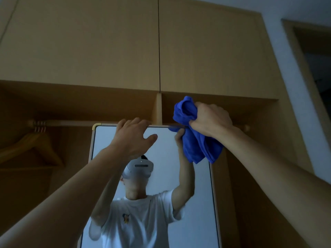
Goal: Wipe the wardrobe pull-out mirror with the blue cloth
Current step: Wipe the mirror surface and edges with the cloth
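Blue cloth (195,136) is held bunched by the closed fingers (200,105) of the right hand (211,120) at the top right corner of the mirror (161,149); its top edge is gripped by the curled fingers of the left hand (132,140).

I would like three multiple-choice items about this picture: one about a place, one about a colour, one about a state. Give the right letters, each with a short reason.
1. Where on the mirror is the blue cloth?
A. at its top right corner
B. at its bottom edge
C. on its left side

2. What colour are the hangers on the rail?
A. white
B. wood brown
C. red

3. What does the left hand do?
A. hangs free
B. lifts a hanger
C. holds the mirror's top edge

Key: 1 A, the right hand grips the bunched cloth at that corner; 2 B, they look like bare wood; 3 C, its fingers curl over the edge.
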